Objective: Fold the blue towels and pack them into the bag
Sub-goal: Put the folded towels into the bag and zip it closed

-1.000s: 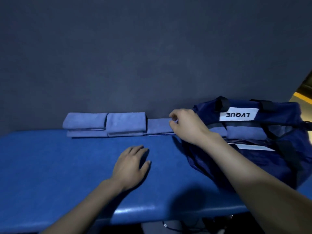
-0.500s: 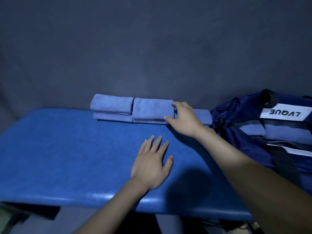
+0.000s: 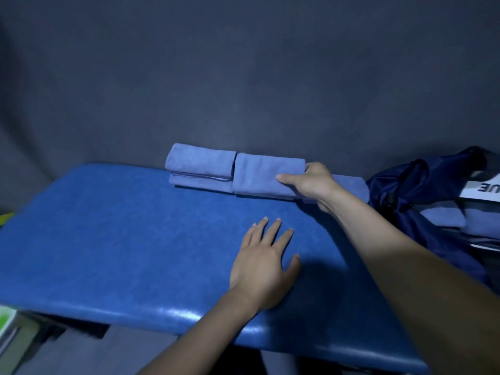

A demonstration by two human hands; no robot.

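Folded light-blue towels lie in a row along the back edge of the blue padded table [image 3: 108,239]. The left stack [image 3: 198,169] holds two towels. My right hand [image 3: 313,182] grips the right end of the middle folded towel [image 3: 262,173], thumb on top and fingers behind it. A thinner folded towel [image 3: 351,185] lies flat to the right of it, partly hidden by my wrist. The navy bag [image 3: 422,190] sits open at the right with folded towels [image 3: 446,217] inside. My left hand [image 3: 266,258] rests flat on the table, fingers spread.
A dark grey backdrop [image 3: 243,77] rises straight behind the towels. The table's front edge runs below my left forearm. Something green [image 3: 6,318] sits below the table at the far left. The bag's white label [image 3: 484,189] is cut off by the frame.
My right hand slid left from the thin towel beside the bag onto the middle folded towel and now grips its end. The view panned left. My left hand stayed flat.
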